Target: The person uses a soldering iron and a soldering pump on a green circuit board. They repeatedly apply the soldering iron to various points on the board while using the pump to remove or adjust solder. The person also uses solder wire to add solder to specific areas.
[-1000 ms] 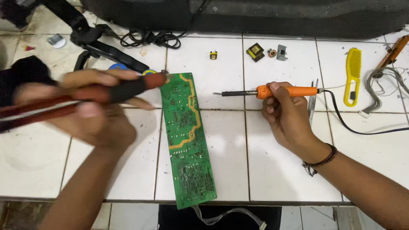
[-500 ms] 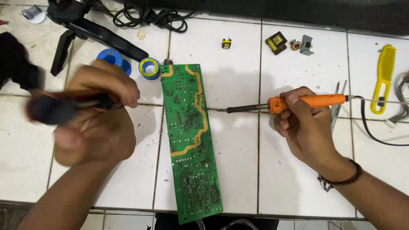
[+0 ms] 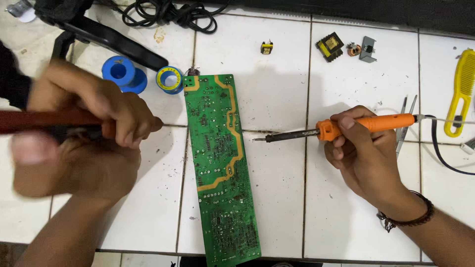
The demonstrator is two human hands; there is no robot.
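Two hands with tools at a green circuit board point(image 3: 221, 168) on a white tiled bench point(image 3: 277, 64).

The right hand point(image 3: 363, 155) pinches an orange soldering iron point(image 3: 341, 129), tip just right of the board. The left hand point(image 3: 81, 143), blurred, wraps its fingers around a dark red tool point(image 3: 44, 120) left of the board. A blue spool point(image 3: 121, 73) lies nearby.

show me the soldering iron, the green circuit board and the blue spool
soldering iron point(image 3: 368, 123), head view, on its orange handle.
green circuit board point(image 3: 220, 163), head view, on its middle.
blue spool point(image 3: 121, 74), head view, on its top rim.
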